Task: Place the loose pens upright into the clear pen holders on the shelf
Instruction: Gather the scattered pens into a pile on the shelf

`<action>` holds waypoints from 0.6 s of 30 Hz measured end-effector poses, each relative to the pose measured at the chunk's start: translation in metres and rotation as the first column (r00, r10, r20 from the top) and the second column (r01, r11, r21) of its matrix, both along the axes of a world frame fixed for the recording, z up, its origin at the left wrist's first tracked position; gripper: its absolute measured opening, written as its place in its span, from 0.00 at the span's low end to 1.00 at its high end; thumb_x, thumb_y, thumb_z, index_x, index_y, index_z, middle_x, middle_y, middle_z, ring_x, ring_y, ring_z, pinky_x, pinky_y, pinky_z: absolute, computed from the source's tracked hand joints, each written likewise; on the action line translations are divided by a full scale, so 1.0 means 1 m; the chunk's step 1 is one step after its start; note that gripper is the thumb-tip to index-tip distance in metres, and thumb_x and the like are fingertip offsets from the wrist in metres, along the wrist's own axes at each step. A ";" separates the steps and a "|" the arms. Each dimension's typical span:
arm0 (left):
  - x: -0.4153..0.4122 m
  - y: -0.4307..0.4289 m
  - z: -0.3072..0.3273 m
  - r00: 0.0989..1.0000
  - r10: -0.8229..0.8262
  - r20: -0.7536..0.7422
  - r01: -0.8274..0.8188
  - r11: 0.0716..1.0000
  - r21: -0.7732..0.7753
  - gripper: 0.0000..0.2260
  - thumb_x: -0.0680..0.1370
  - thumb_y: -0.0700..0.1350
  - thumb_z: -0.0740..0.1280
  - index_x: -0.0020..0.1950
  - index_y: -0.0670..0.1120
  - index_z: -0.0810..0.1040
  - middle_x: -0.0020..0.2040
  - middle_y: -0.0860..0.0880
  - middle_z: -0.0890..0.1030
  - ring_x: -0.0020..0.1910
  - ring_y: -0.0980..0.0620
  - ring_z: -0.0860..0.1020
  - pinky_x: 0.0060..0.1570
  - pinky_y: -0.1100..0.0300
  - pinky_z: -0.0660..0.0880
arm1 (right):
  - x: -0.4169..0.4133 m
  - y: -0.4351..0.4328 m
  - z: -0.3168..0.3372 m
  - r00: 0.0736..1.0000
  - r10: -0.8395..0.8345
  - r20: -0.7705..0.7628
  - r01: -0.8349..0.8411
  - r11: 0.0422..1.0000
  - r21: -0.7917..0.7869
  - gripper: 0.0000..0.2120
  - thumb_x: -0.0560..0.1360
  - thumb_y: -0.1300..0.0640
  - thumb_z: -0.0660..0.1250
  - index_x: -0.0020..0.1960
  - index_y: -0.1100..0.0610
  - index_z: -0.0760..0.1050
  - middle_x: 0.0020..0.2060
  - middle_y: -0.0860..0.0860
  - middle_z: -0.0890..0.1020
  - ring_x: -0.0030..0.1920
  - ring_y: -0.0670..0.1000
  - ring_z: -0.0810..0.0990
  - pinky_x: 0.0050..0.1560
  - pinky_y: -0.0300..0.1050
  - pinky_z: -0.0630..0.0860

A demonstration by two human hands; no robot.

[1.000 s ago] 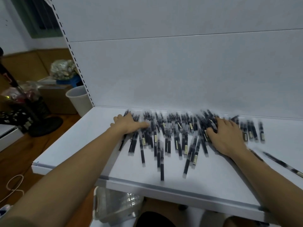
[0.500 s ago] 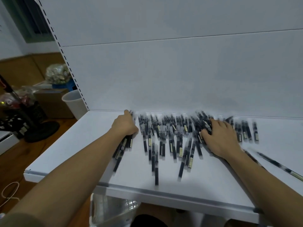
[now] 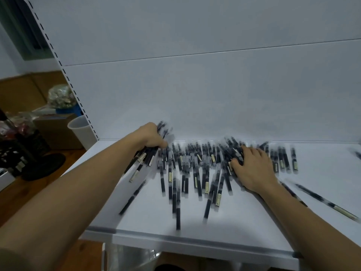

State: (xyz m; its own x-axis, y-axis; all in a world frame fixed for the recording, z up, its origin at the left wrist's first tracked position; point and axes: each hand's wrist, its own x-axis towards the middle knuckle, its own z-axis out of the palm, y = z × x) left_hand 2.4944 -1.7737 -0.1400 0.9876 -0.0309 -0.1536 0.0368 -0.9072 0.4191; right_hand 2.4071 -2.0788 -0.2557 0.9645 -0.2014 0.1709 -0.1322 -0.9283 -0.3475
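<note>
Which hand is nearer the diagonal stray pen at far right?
Right. The right hand sits left of the stray pen; the left hand grips a bundle beyond the pile.

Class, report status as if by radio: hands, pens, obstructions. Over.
Left hand grips a bundle of pens. Right hand on the pile, fingers curled into it. Most pens lie flat on the shelf. No pen holders in sight.

A white plastic bin [image 3: 82, 130] stands on a wooden floor [image 3: 23, 194] at frame left, just beside a brown cardboard box [image 3: 56, 132]. Behind the box, a crinkled clear bag [image 3: 61, 96] sits on top of a blue object [image 3: 75, 110]. A black round base [image 3: 44, 167] rests on the floor nearer the camera, and a dark-framed window [image 3: 19, 32] shows at upper left.
</note>
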 end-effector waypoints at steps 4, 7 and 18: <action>-0.004 -0.047 0.005 0.984 -0.175 0.031 0.173 0.982 0.069 0.17 0.70 0.45 0.77 0.50 0.42 0.72 0.46 0.45 0.78 0.41 0.48 0.77 0.36 0.55 0.75 | -0.002 0.001 0.002 1.000 0.005 -0.007 -0.005 1.000 0.013 0.37 0.76 0.37 0.50 0.79 0.55 0.63 0.76 0.57 0.70 0.78 0.61 0.62 0.78 0.62 0.58; -0.008 -0.092 -0.005 0.902 -0.410 0.135 0.373 0.898 0.233 0.20 0.69 0.46 0.77 0.52 0.46 0.69 0.44 0.49 0.73 0.41 0.49 0.74 0.34 0.57 0.69 | -0.002 -0.002 0.002 1.000 0.006 0.000 -0.006 1.000 0.027 0.39 0.75 0.36 0.48 0.79 0.55 0.63 0.76 0.56 0.70 0.77 0.61 0.63 0.78 0.60 0.59; 0.027 -0.138 -0.042 0.765 -0.620 0.174 0.565 0.776 0.281 0.39 0.69 0.46 0.77 0.76 0.45 0.63 0.68 0.45 0.74 0.65 0.44 0.74 0.62 0.48 0.74 | -0.001 -0.010 0.000 1.000 -0.002 0.014 0.002 0.999 0.045 0.36 0.76 0.37 0.50 0.78 0.56 0.64 0.75 0.56 0.70 0.77 0.60 0.62 0.79 0.59 0.58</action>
State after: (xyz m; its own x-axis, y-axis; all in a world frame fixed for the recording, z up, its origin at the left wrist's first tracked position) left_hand 2.5218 -1.9113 -0.1819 0.7854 -0.6187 0.0183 -0.6142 -0.7754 0.1467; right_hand 2.4058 -2.0891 -0.2558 0.9616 -0.2113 0.1750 -0.1291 -0.9114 -0.3908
